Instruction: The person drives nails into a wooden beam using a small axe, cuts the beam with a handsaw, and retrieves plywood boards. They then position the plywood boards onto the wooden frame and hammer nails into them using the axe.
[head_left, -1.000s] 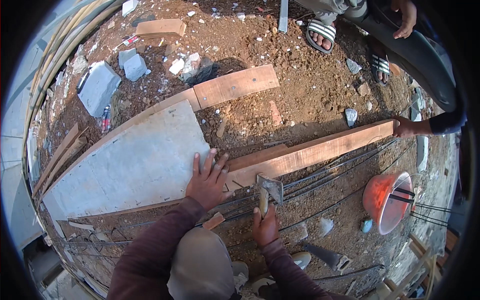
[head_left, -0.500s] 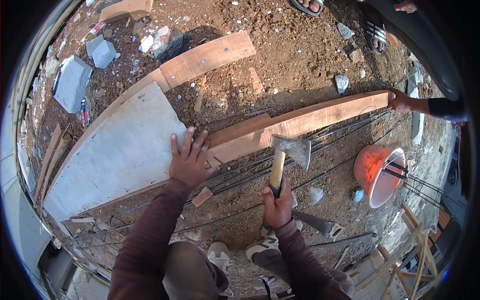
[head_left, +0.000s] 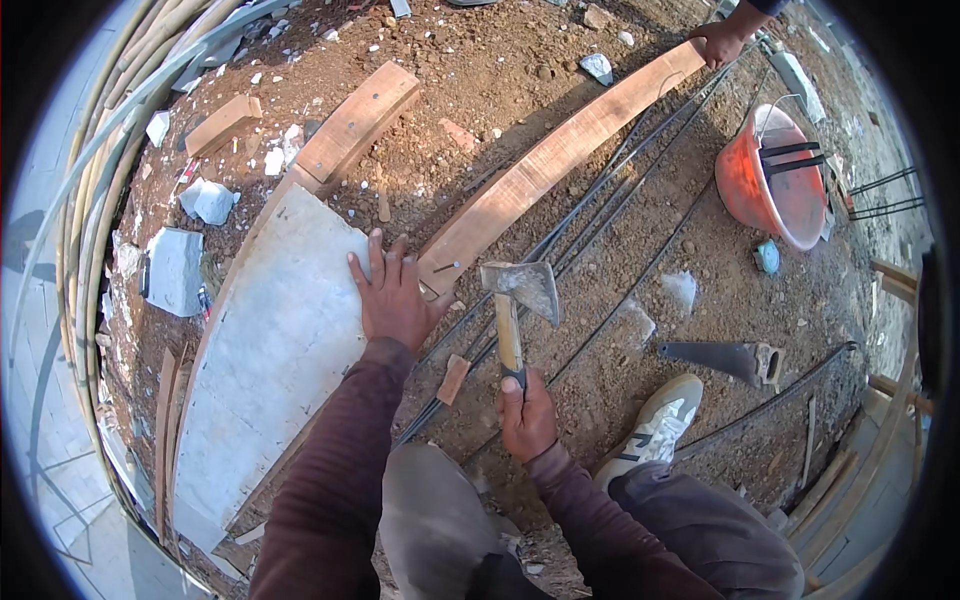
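My left hand (head_left: pixel 393 298) lies with its fingers spread on the edge of a pale flat panel (head_left: pixel 275 290), beside the near end of a curved timber (head_left: pixel 565 152). A nail (head_left: pixel 447 266) sticks out of that end of the timber, just right of my fingers. My right hand (head_left: pixel 527 416) is closed round the dark grip of a hatchet (head_left: pixel 510 340). Its metal head is raised close to the nail, apart from it. A co-worker's hand (head_left: pixel 720 42) grips the far end of the timber. Another curved wood piece (head_left: pixel 355 125) runs along the panel's far side.
To the right stand an orange bucket (head_left: pixel 745 185) with dark bars across it and a handsaw (head_left: pixel 722 360) on the soil. Steel rods (head_left: pixel 590 215) run under the timber. Broken stones (head_left: pixel 175 270) and a wood offcut (head_left: pixel 222 125) lie at left.
The view has turned, so the timber now slants more steeply. My left hand stays on the panel edge. The hatchet, still in my right hand, is now nearer the timber's near end.
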